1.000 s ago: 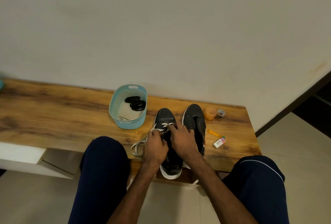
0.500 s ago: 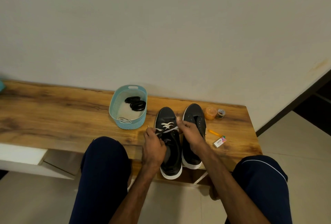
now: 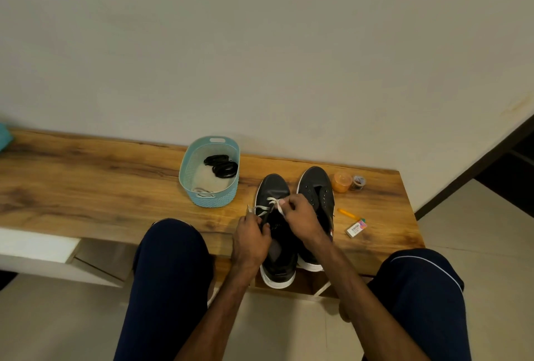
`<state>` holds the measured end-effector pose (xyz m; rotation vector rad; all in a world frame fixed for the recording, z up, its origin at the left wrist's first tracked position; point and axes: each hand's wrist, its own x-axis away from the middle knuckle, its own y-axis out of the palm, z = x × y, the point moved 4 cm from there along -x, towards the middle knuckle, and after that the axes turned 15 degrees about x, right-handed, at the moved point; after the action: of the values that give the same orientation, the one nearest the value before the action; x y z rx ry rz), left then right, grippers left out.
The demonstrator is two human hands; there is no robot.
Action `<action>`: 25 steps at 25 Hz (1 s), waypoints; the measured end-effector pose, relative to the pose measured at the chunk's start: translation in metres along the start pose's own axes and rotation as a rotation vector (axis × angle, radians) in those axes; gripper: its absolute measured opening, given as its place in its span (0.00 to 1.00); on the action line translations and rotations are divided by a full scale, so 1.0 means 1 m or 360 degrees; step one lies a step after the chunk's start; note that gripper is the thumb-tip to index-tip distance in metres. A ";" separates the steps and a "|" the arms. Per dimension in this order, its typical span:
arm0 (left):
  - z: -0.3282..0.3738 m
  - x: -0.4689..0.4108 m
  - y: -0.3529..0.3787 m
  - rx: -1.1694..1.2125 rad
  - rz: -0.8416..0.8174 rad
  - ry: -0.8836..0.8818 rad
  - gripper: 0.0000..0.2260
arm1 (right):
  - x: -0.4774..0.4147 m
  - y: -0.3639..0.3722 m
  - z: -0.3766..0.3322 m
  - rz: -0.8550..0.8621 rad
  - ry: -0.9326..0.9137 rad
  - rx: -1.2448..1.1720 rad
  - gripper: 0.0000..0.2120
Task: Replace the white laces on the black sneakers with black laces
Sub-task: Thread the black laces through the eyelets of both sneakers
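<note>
Two black sneakers with white soles stand side by side on the wooden bench. The left sneaker (image 3: 274, 187) still carries a white lace (image 3: 267, 204) through its front eyelets. The right sneaker (image 3: 316, 184) shows bare eyelets. My left hand (image 3: 250, 238) pinches the lace's left end beside the shoe. My right hand (image 3: 300, 216) pinches the lace's right end over the tongue. A bundle of black laces (image 3: 222, 166) lies in the teal basket (image 3: 187, 178), with a white lace (image 3: 203, 189) at its near end.
On the bench (image 3: 101, 187) right of the sneakers stand an orange pot (image 3: 341, 181) and a small jar (image 3: 358, 182). A yellow pen (image 3: 348, 213) and a small eraser box (image 3: 356, 228) lie nearer. My knees flank the shoes. The wall runs behind.
A second ago both hands sat bunched over the tongue with lace loops hanging left. They then pulled apart. The loose loops are gone from beside the shoe and the lace runs short between my hands.
</note>
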<state>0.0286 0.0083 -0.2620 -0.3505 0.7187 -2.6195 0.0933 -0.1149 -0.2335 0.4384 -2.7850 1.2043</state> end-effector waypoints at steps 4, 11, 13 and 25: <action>0.000 0.000 0.001 -0.0004 0.0008 -0.0004 0.07 | -0.003 -0.029 0.013 -0.0067 0.0448 -0.1316 0.17; 0.000 -0.001 0.001 -0.0016 0.0008 0.0009 0.09 | -0.004 -0.011 0.008 0.0111 -0.0391 0.0924 0.10; 0.000 0.000 0.001 -0.0010 -0.0001 0.0010 0.08 | -0.003 0.009 0.007 0.0033 -0.0425 0.1113 0.12; 0.007 0.001 -0.002 -0.0039 -0.0028 0.0011 0.12 | -0.003 -0.077 0.021 0.0464 0.0355 -0.1079 0.09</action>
<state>0.0294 0.0064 -0.2552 -0.3566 0.7537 -2.6316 0.1192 -0.1796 -0.1940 -0.1513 -2.8762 0.2459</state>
